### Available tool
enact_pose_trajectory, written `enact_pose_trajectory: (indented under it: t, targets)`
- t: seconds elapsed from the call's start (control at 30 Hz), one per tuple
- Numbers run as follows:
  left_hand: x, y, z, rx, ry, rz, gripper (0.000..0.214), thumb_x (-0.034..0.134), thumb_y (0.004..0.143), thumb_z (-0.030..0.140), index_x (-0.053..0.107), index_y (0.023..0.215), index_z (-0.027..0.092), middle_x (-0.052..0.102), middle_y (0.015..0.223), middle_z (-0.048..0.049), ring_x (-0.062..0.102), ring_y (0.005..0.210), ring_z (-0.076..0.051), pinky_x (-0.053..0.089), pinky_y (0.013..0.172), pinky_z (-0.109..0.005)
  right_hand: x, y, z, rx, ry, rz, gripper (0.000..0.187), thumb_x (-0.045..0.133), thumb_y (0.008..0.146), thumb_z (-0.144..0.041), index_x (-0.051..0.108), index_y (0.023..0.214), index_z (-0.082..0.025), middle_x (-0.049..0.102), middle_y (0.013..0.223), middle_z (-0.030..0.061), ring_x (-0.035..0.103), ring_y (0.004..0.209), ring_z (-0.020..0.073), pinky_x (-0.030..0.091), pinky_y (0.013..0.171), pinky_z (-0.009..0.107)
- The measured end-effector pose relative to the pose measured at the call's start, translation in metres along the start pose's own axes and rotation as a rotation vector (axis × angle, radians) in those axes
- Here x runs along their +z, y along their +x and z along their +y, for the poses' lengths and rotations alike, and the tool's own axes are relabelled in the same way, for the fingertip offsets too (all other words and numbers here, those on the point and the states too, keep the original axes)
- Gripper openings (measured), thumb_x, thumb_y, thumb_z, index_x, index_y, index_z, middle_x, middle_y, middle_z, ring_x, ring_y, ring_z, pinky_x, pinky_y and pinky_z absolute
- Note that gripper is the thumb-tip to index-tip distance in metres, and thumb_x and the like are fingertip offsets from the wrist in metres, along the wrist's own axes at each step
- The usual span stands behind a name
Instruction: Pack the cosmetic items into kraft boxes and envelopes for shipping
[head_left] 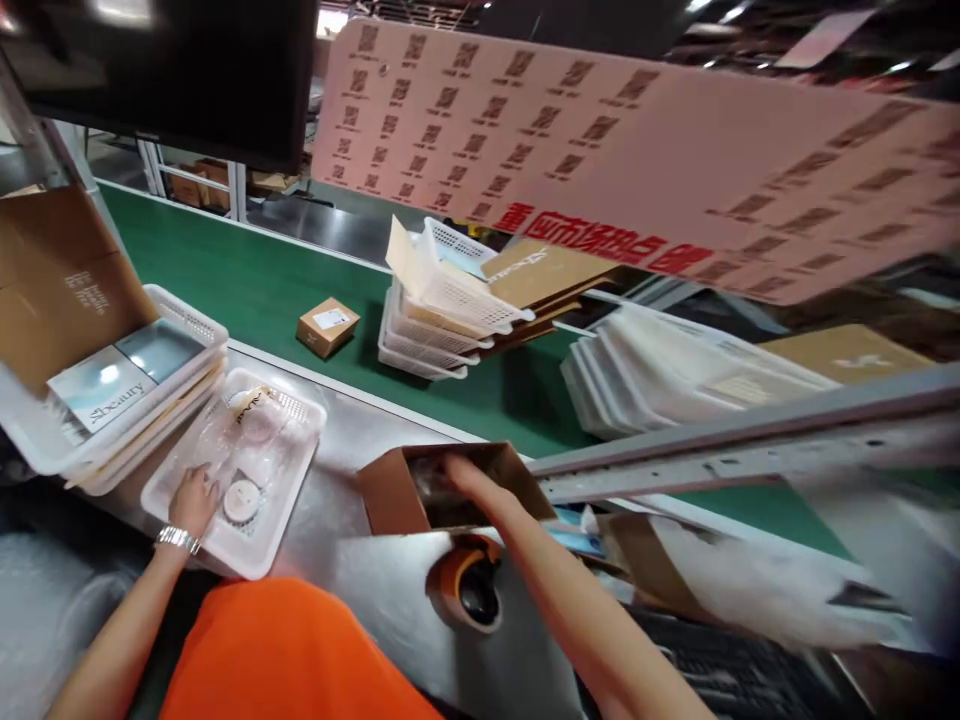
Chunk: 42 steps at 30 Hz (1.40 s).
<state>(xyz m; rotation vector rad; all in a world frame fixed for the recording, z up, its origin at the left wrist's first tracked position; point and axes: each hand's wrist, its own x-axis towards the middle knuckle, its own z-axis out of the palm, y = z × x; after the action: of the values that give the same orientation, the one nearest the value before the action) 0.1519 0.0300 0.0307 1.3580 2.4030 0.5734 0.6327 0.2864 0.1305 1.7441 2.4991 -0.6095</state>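
Note:
My left hand [195, 500], with a metal watch band at the wrist, rests over a white plastic basket [300, 450]. Its fingers look a little apart and touch clear plastic wrapping. Close to them in the basket are a round white container [241, 502] and a pinkish item in clear plastic [259, 418]. My right hand [457, 472] reaches down into an open brown cardboard box [386, 490] on the metal table; its fingers are hidden inside, and I cannot make out what they touch. In front of the box stands a tape roll in an orange and black holder [472, 590].
Stacked baskets with a light blue box [112, 390] stand on the left. A green conveyor belt [247, 260] carries a small carton [328, 327] and more stacked baskets [435, 320]. A barcode board [480, 130] hangs above. A metal rail [712, 450] crosses on the right.

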Motion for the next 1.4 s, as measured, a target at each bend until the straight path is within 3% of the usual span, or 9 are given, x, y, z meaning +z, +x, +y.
enact_pose_trajectory:
  t: [0.1, 0.23, 0.33, 0.47, 0.83, 0.97, 1.07, 1.27, 1.4]
  targets:
    - [-0.01, 0.01, -0.004, 0.056, 0.144, 0.087, 0.048, 0.06, 0.099, 0.034, 0.065, 0.14, 0.01, 0.067, 0.128, -0.0209, 0.067, 0.119, -0.034, 0.054, 0.103, -0.043, -0.014, -0.011, 0.003, 0.012, -0.033, -0.044, 0.019, 0.07, 0.079, -0.002, 0.082, 0.091, -0.011, 0.082, 0.098, 0.0231, 0.08, 0.091, 0.0277, 0.058, 0.084, 0.036]
    - [-0.017, 0.025, -0.009, 0.129, 0.289, 0.037, 0.059, 0.073, 0.093, 0.032, 0.061, 0.143, 0.004, 0.056, 0.148, -0.0298, 0.055, 0.136, -0.044, 0.046, 0.114, -0.052, -0.023, -0.042, -0.015, 0.058, -0.058, 0.099, 0.039, 0.067, 0.091, -0.023, 0.077, 0.127, -0.013, 0.081, 0.108, 0.0279, 0.08, 0.097, 0.0378, 0.06, 0.085, 0.047]
    - [-0.023, 0.04, -0.012, 0.033, 0.315, 0.105, 0.062, 0.075, 0.09, 0.028, 0.059, 0.144, 0.001, 0.053, 0.151, -0.0334, 0.054, 0.137, -0.048, 0.046, 0.112, -0.056, -0.009, -0.073, -0.059, -0.06, 0.121, 0.219, 0.049, 0.062, 0.097, -0.045, 0.071, 0.14, -0.023, 0.083, 0.112, 0.0158, 0.08, 0.094, 0.0325, 0.063, 0.086, 0.045]
    - [-0.033, 0.059, -0.017, 0.055, 0.178, 0.12, 0.017, 0.068, 0.092, 0.019, 0.075, 0.102, 0.009, 0.07, 0.125, -0.0246, 0.065, 0.121, -0.04, 0.05, 0.106, -0.05, 0.037, -0.094, -0.142, -0.274, 0.409, 0.071, 0.045, 0.061, 0.098, -0.048, 0.076, 0.134, -0.023, 0.084, 0.111, 0.0125, 0.079, 0.09, 0.0274, 0.064, 0.084, 0.041]
    - [-0.061, 0.004, -0.039, -0.159, -0.452, 0.295, 0.041, 0.057, 0.093, 0.063, 0.061, 0.088, 0.022, 0.075, 0.072, -0.0052, 0.07, 0.065, -0.022, 0.052, 0.064, -0.031, 0.192, -0.046, -0.282, -0.351, 0.795, -0.364, 0.057, 0.075, 0.09, -0.04, 0.067, 0.143, -0.022, 0.075, 0.133, 0.0142, 0.075, 0.114, 0.0315, 0.064, 0.092, 0.047]
    - [-0.055, -0.027, -0.039, -0.246, -0.768, 0.229, 0.043, 0.069, 0.083, 0.064, 0.057, 0.09, 0.023, 0.075, 0.07, -0.0024, 0.07, 0.064, -0.02, 0.051, 0.061, -0.027, 0.213, -0.029, -0.301, -0.499, 0.591, -0.255, 0.074, 0.078, 0.087, -0.029, 0.055, 0.157, -0.024, 0.052, 0.165, 0.016, 0.048, 0.152, 0.0371, 0.047, 0.121, 0.055]
    - [-0.052, -0.043, -0.044, -0.284, -0.75, 0.244, 0.044, 0.073, 0.079, 0.061, 0.059, 0.096, 0.023, 0.075, 0.071, -0.0011, 0.073, 0.066, -0.021, 0.053, 0.063, -0.029, 0.222, 0.0, -0.306, -0.394, 0.242, -0.185, 0.087, 0.077, 0.083, -0.019, 0.046, 0.165, -0.025, 0.021, 0.181, 0.0181, 0.018, 0.167, 0.0416, 0.027, 0.132, 0.059]
    - [-0.07, -0.056, -0.069, -0.25, -0.451, 0.265, 0.052, 0.068, 0.083, 0.057, 0.065, 0.121, 0.022, 0.08, 0.079, -0.0054, 0.078, 0.074, -0.029, 0.058, 0.071, -0.037, 0.238, 0.047, -0.312, -0.153, -0.035, -0.164, 0.109, 0.079, 0.083, -0.034, 0.023, 0.171, -0.004, 0.02, 0.175, 0.0373, 0.029, 0.16, 0.0545, 0.033, 0.124, 0.067]
    - [-0.083, -0.057, -0.084, -0.194, -0.329, 0.275, 0.045, 0.063, 0.091, 0.051, 0.07, 0.126, 0.024, 0.084, 0.096, -0.0086, 0.081, 0.091, -0.029, 0.06, 0.079, -0.036, 0.246, 0.043, -0.325, -0.167, -0.063, -0.101, 0.117, 0.078, 0.083, -0.043, 0.014, 0.174, -0.009, 0.002, 0.18, 0.0329, 0.006, 0.164, 0.0586, 0.025, 0.125, 0.073]
